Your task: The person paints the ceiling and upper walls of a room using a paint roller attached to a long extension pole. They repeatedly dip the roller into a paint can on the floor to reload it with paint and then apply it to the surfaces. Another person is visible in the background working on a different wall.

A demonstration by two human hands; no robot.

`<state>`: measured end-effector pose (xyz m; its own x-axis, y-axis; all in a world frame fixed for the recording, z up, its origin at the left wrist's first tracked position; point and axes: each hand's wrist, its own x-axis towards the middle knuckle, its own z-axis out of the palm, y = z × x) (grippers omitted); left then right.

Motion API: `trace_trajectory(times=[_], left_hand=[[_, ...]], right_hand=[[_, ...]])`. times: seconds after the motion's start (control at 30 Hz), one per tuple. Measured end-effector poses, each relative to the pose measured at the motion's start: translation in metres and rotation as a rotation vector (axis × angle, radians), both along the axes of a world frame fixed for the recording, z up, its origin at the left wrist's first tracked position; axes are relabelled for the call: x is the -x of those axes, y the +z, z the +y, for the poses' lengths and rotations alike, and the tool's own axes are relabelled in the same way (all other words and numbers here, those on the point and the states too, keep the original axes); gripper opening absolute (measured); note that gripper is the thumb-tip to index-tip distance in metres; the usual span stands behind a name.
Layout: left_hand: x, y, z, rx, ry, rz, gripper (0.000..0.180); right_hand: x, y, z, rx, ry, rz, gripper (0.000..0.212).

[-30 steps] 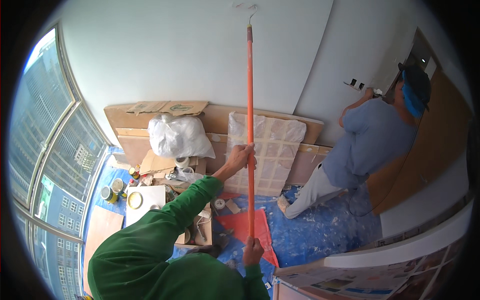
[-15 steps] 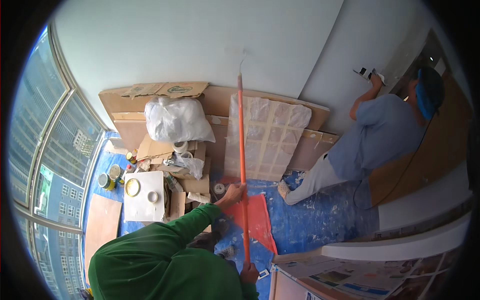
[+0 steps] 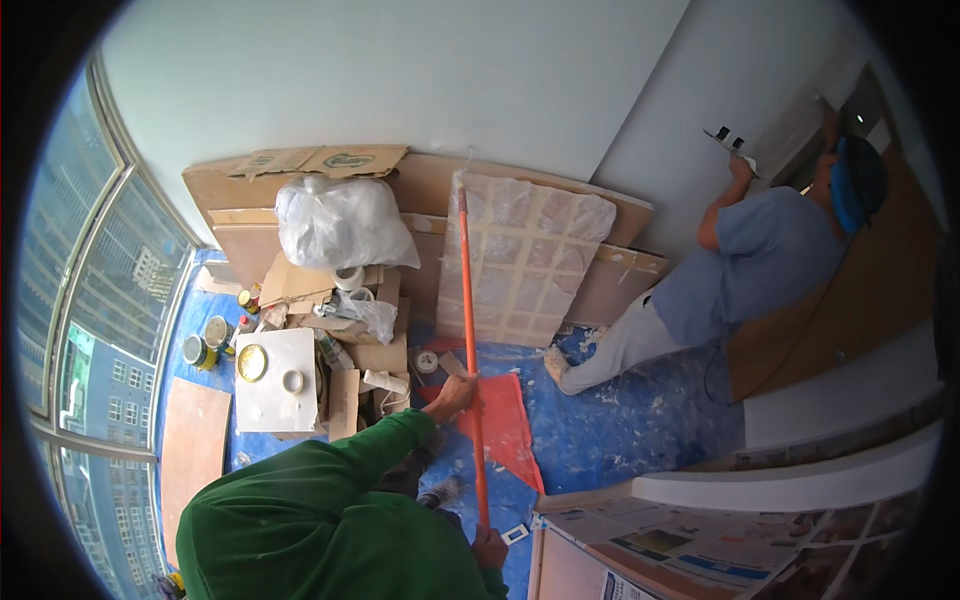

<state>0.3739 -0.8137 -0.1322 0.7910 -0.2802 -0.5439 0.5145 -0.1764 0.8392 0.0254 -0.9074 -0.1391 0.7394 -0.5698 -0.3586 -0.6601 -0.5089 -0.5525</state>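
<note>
1 pole (image 3: 468, 290): orange, long; in both hands mid-scene, above the blue sheet (image 3: 640, 430), far end in front of the wrapped panel (image 3: 530, 260). Fitting at the tip too faint to make out.

1 left hand (image 3: 455, 395): grasping the pole partway along, presumably to guide it.

1 right hand (image 3: 489, 548): closed around the near end, low by the body, seemingly as anchor; the spacing of the 2 grips likely steadies so long a thing.

1 blue sheet: spread underfoot, white-specked; probably there to catch spills.

1 red sheet (image 3: 505, 410): on the blue, beside the left hand.

Boards (image 3: 230, 190): leaning on the wall (image 3: 380, 80), perhaps to save room.

1 wrapped panel: tilted against the boards; covering likely protects its face.

1 white bag (image 3: 345, 222): against the boards; contents cannot be told.

2 cans (image 3: 199, 352): near the window (image 3: 110, 300), presumably clear of feet.

1 white slab (image 3: 285, 340): bearing 1 yellow ring (image 3: 252, 363) and 1 tape roll (image 3: 292, 380); seems to serve as a stand.

1 co-worker (image 3: 770, 250): at right, arms raised toward the wall.
</note>
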Motion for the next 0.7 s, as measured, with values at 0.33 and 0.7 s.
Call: trace_trajectory(times=[0.33,0.7], left_hand=[[0.001,0.044,0.009,-0.062,-0.001,-0.217,0.054],[-0.035,0.094,0.016,-0.012,-0.027,-0.459,0.055]], right_hand=[[0.0,-0.01,0.008,-0.067,-0.01,-0.142,0.036],[-0.042,-0.01,0.015,-0.143,0.035,-0.297,0.031]])
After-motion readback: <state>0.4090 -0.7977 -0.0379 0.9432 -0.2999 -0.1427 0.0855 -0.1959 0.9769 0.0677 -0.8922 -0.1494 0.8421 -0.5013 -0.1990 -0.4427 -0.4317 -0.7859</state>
